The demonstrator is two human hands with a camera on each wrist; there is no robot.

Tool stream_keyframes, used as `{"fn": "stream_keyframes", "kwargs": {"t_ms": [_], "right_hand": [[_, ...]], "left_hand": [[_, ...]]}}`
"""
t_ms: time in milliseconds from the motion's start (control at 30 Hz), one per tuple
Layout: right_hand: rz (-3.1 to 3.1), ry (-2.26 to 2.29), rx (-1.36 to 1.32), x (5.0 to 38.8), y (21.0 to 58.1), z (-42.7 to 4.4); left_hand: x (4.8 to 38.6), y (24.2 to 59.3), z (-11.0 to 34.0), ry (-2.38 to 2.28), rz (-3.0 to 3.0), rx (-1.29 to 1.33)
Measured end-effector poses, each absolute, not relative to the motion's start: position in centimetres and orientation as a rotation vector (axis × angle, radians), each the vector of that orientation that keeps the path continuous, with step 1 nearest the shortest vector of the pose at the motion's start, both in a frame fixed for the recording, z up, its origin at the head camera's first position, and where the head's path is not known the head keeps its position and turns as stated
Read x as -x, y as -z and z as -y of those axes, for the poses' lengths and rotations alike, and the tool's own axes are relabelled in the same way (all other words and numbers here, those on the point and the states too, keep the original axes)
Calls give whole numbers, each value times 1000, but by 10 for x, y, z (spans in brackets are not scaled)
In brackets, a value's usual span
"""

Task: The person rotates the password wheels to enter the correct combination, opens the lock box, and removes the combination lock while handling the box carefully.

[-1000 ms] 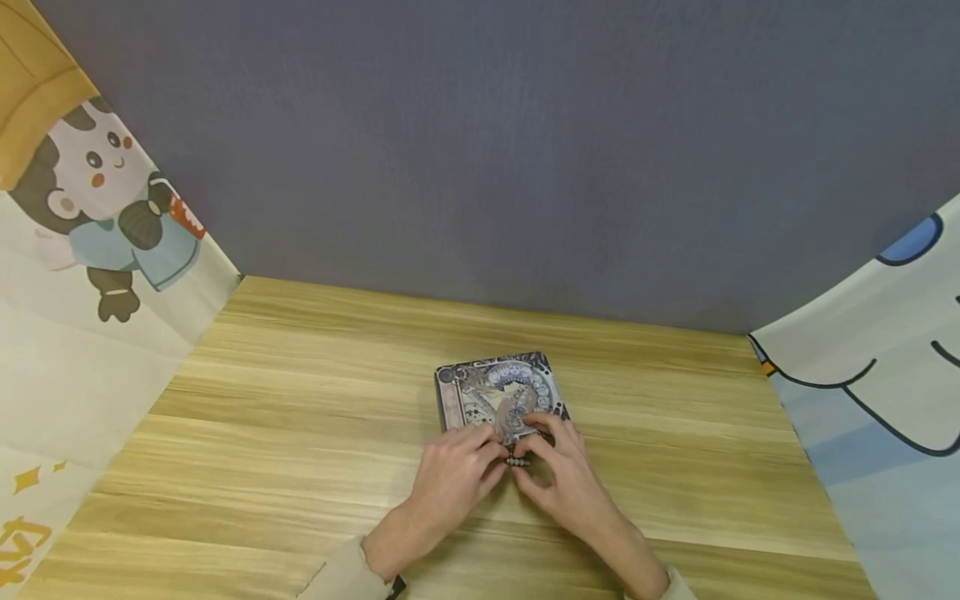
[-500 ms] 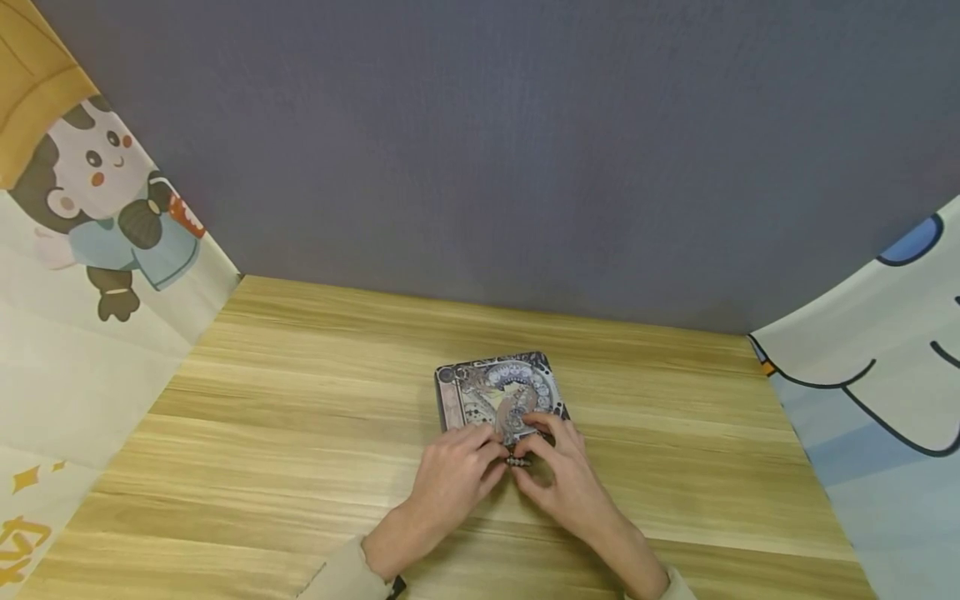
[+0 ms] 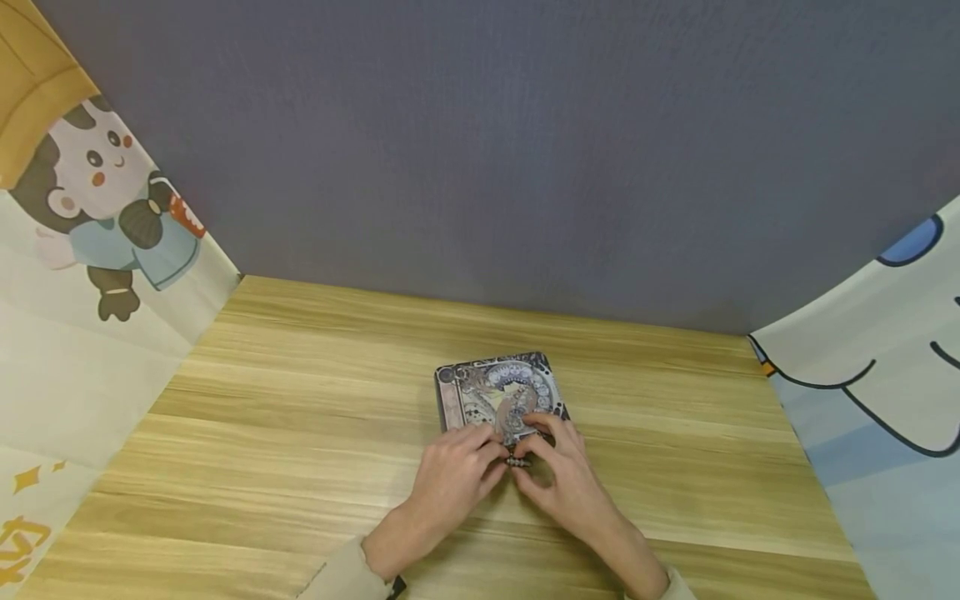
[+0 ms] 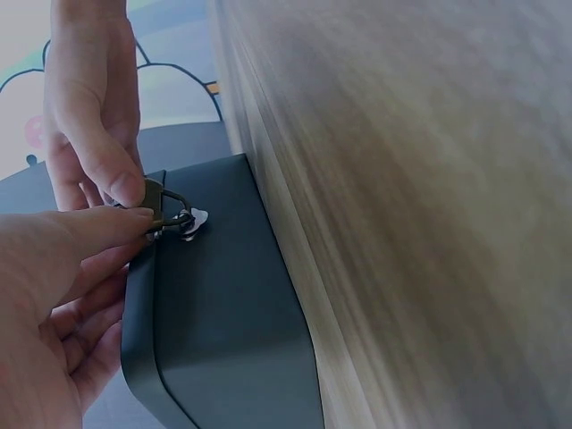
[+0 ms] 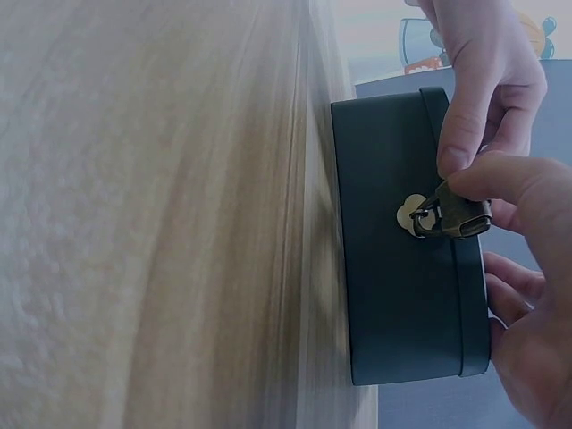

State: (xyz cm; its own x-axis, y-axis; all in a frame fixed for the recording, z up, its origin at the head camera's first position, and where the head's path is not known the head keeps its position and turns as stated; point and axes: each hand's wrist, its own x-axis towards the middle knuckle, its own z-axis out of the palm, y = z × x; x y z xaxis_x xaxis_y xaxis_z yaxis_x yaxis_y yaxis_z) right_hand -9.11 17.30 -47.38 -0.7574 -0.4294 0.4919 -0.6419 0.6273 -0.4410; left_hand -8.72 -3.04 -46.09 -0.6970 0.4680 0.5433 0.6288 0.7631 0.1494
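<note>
A dark box with a gear-patterned lid sits on the table, its plain dark green front facing the person. A small bronze padlock has its shackle looped at a metal catch on that front. Thumb and fingers of my left hand pinch one side of the padlock. From the other side my right hand pinches it too, while other fingers rest on the lid. The fingers hide part of the padlock, and I cannot tell whether its shackle is locked.
Wood-grain tabletop surrounds the box. Behind it rises a dark grey panel. Cartoon-printed cloths hang at the left and right.
</note>
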Motion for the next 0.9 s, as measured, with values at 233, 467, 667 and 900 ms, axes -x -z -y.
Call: {"fn": "stream_keyframes", "kwargs": {"t_ms": [233, 467, 667, 900], "right_hand": [[2512, -879, -852, 91, 474, -173], [2512, -884, -856, 91, 475, -174], [2513, -882, -857, 91, 474, -173], [2514, -883, -856, 91, 473, -173]], "left_hand": [[87, 460, 30, 451, 2472, 829], [87, 460, 30, 447, 2476, 830], [87, 461, 31, 438, 2481, 830], [87, 461, 30, 438, 2475, 830]]}}
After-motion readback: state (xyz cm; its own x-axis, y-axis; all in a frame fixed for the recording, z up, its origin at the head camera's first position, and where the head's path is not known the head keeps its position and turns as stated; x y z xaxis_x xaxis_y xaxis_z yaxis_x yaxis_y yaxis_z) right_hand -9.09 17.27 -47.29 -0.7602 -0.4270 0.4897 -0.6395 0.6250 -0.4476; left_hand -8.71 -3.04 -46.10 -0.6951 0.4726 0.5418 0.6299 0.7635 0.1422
